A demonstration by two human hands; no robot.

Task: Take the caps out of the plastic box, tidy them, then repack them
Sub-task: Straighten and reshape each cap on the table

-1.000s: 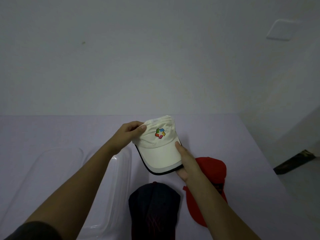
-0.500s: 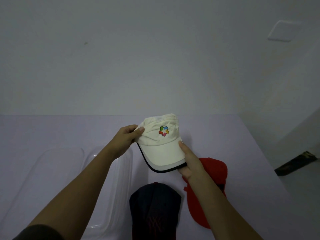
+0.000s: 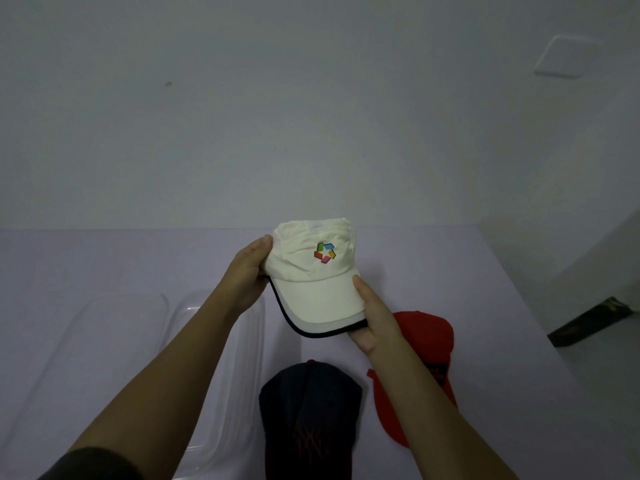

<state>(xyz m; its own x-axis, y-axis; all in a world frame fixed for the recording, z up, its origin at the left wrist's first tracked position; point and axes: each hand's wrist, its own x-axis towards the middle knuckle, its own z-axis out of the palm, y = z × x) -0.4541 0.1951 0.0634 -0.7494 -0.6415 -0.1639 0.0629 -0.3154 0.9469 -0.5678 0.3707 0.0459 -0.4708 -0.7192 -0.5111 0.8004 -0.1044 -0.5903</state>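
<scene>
Two hands on white cap [image 3: 317,282], left hand [image 3: 247,271] gripping crown, right hand [image 3: 372,317] pinching brim edge

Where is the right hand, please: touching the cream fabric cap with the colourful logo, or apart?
Touching. Head view: the right hand pinches the cream fabric cap by its brim.

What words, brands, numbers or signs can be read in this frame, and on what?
No words or numbers can be read.
white cap: multicoloured logo, no lettering.
dark cap: red stitched mark, too dim and blurred to read.
red cap: no text shows.
</scene>
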